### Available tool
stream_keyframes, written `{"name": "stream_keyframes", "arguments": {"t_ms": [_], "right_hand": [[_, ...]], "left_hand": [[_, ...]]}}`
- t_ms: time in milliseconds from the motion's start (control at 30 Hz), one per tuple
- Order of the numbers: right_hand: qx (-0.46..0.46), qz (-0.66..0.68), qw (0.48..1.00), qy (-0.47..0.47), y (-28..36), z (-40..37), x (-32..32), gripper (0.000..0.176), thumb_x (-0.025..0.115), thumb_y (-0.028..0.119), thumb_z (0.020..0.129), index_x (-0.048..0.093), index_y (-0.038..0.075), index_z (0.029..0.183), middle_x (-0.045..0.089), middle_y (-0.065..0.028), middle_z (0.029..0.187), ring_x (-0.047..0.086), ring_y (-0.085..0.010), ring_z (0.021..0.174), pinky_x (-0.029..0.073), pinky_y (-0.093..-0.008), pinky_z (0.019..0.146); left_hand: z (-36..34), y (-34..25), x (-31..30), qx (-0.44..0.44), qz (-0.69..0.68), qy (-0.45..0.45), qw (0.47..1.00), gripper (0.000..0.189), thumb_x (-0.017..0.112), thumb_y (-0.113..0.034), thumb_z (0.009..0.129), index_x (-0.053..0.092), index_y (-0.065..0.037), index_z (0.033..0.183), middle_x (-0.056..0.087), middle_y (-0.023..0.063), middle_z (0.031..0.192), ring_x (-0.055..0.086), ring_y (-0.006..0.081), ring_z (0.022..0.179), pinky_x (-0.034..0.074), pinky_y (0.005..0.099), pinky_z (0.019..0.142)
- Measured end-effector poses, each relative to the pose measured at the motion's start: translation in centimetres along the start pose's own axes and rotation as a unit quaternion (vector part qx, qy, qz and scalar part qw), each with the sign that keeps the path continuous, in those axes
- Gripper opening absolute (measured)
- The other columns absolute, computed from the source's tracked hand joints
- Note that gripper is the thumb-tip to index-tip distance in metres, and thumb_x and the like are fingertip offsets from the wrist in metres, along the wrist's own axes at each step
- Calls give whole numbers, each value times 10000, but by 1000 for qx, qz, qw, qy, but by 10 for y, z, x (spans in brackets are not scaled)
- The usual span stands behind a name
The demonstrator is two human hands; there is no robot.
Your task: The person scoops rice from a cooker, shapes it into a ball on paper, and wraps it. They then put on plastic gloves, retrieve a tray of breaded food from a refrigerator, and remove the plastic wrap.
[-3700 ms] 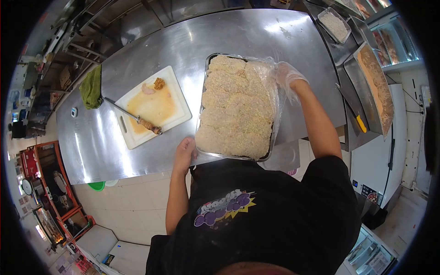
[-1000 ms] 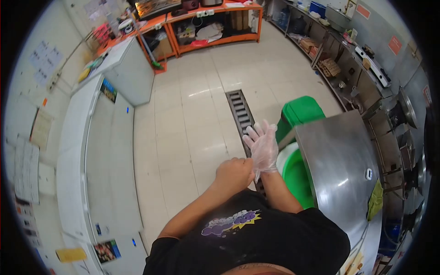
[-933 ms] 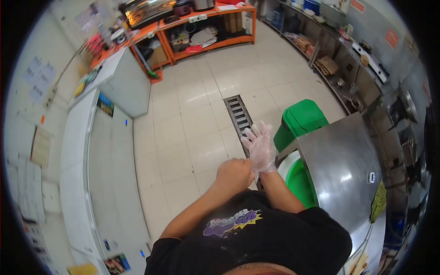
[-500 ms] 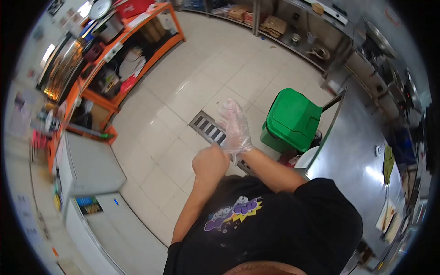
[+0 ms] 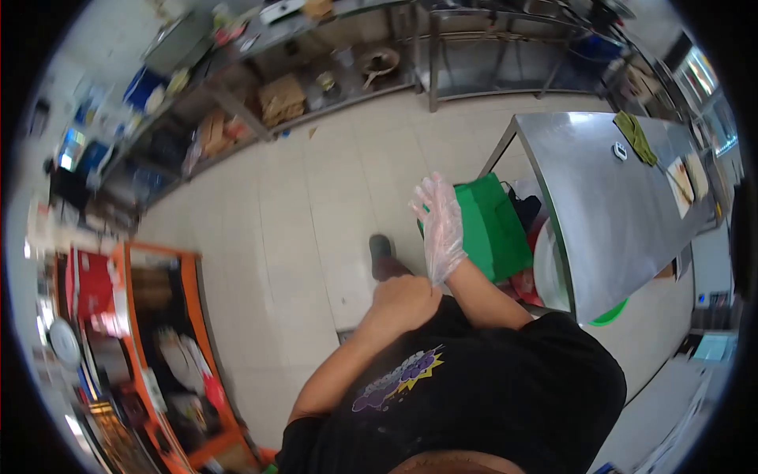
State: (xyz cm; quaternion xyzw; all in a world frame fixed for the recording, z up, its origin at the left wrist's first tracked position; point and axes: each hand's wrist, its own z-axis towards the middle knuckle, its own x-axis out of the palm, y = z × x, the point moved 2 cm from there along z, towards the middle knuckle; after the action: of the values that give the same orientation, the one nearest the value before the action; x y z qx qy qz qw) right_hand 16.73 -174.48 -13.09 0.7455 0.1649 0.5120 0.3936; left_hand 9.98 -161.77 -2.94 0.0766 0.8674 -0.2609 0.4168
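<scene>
A clear disposable plastic glove [image 5: 444, 251] covers my right hand [image 5: 439, 220], which is raised in front of my body with its fingers stretched out and apart. My left hand [image 5: 404, 303] is bare and closed at the right wrist, pinching the loose cuff of the glove. Beyond the gloved hand, partly hidden by it, stands a green lidded bin [image 5: 493, 229].
To the right is a stainless steel table [image 5: 608, 213] bearing a green cloth [image 5: 634, 136] and a small white device [image 5: 621, 150]. An orange shelf unit [image 5: 193, 316] stands at left. Metal shelving [image 5: 347, 96] lines the back. My boot [image 5: 380, 246] shows on the tiled floor.
My view has swung to the right, and a boot now shows below my hands. The left hand keeps hold of the glove's cuff; the gloved fingers stay extended.
</scene>
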Motion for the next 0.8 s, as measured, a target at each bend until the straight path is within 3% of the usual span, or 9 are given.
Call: {"name": "stream_keyframes", "arguments": {"t_ms": [133, 200, 267, 400, 467, 600, 667, 733, 800], "right_hand": [[-7, 44, 996, -80, -25, 139, 14, 716, 642, 410, 1037, 340, 71, 1591, 434, -168, 1573, 489, -322, 1392, 449, -500, 1098], [61, 18, 994, -84, -22, 198, 23, 693, 661, 393, 1025, 371, 61, 1560, 487, -145, 1532, 550, -302, 1330, 506, -478, 1028], [29, 29, 988, -146, -5, 245, 33, 623, 684, 369, 1012, 443, 62, 1497, 575, -109, 1439, 606, -258, 1250, 555, -436, 934], [-28, -12, 978, -204, 64, 317, 38, 501, 709, 346, 999, 548, 64, 1379, 656, -76, 1273, 653, -200, 1114, 568, -369, 877], [-61, -27, 966, -248, 94, 351, 26, 455, 713, 339, 997, 584, 59, 1331, 676, -63, 1214, 663, -179, 1067, 569, -347, 862], [-95, -54, 945, -309, 148, 438, -31, 369, 701, 336, 1006, 625, 47, 1223, 689, -60, 1155, 664, -148, 1015, 561, -313, 842], [-117, -29, 929, -350, 163, 471, -58, 347, 695, 333, 1010, 632, 45, 1193, 693, -62, 1142, 663, -138, 1010, 558, -306, 828], [-123, -35, 897, -423, 186, 492, -90, 300, 675, 308, 1020, 631, 53, 1172, 690, -68, 1116, 662, -137, 980, 555, -312, 809], [-147, -4, 867, -476, 205, 506, -110, 291, 667, 295, 1022, 627, 50, 1175, 685, -67, 1098, 661, -139, 960, 555, -315, 794]], "left_hand": [[123, 28, -93, 112, 48, 115, 986, 444, 444, -300, 967, 713, 51, 928, 711, 302, 1006, 679, 491, 978, 519, 568, 900], [173, 38, -146, 190, 50, 165, 967, 473, 451, -347, 982, 686, 62, 1019, 692, 310, 1057, 652, 500, 1030, 504, 562, 933], [223, 53, -192, 262, 96, 230, 932, 483, 450, -391, 1024, 662, 31, 1126, 726, 244, 1042, 696, 410, 999, 536, 478, 896], [359, 140, -239, 199, -368, 282, 863, 409, 461, -417, 1081, 658, -80, 1200, 728, 56, 959, 675, 132, 863, 508, 267, 777], [424, 180, -245, 75, -481, 169, 857, 419, 508, -409, 1073, 640, -47, 1239, 714, 66, 1019, 653, 123, 886, 506, 278, 801], [561, 266, -229, -123, -319, 141, 929, 540, 486, -475, 1067, 637, -24, 1321, 710, 124, 1166, 651, 225, 1074, 512, 363, 889], [642, 272, -229, -33, -244, 191, 950, 582, 487, -529, 1050, 656, -34, 1306, 711, 126, 1183, 645, 254, 1102, 503, 397, 914], [744, 237, -250, 70, -165, 238, 955, 625, 488, -582, 1033, 675, -45, 1292, 712, 128, 1199, 640, 283, 1130, 495, 432, 940], [838, 184, -275, -91, -97, 369, 920, 656, 494, -637, 1008, 707, -65, 1251, 715, 102, 1181, 639, 269, 1084, 486, 425, 921]]}}
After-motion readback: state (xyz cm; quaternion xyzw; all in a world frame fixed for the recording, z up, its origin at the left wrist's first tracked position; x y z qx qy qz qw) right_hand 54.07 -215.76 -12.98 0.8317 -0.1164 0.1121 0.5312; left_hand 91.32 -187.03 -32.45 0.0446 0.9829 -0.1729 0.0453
